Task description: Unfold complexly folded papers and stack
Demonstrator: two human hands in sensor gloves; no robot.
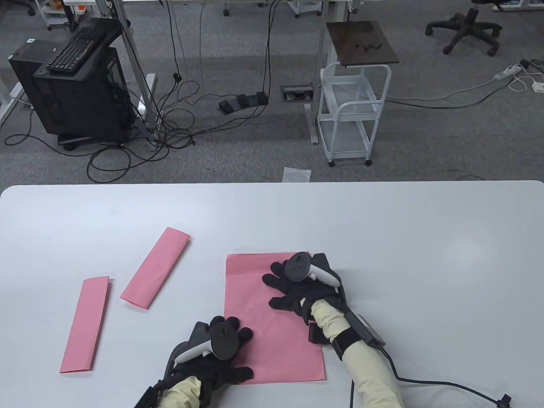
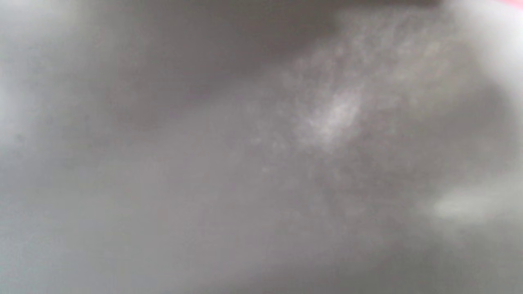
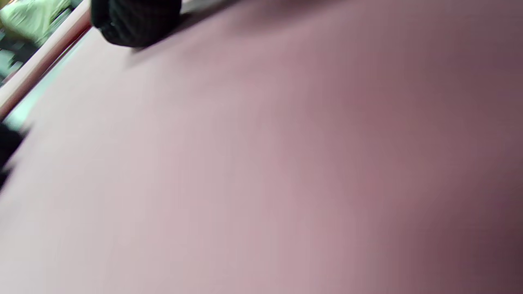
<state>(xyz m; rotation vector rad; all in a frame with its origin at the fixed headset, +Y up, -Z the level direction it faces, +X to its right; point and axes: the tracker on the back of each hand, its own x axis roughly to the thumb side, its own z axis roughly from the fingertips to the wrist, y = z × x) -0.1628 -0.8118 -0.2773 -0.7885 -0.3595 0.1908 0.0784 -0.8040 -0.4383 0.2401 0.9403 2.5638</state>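
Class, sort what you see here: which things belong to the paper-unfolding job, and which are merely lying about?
Belongs to the job:
- unfolded pink paper sheet, under the left hand and right hand
- two folded pink paper strips, nearer and farther

Just lying about:
- white wire trolley
- black keyboard
- black office chair
- clear plastic bag

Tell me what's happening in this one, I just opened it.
A person in sensor gloves is flattening an opened pink sheet on a white table. The left hand presses on its near left corner, and the right hand rests spread on its far right part. Two pink papers are still folded into long strips to the left: one nearer the sheet, another further left. No stack has been started yet.
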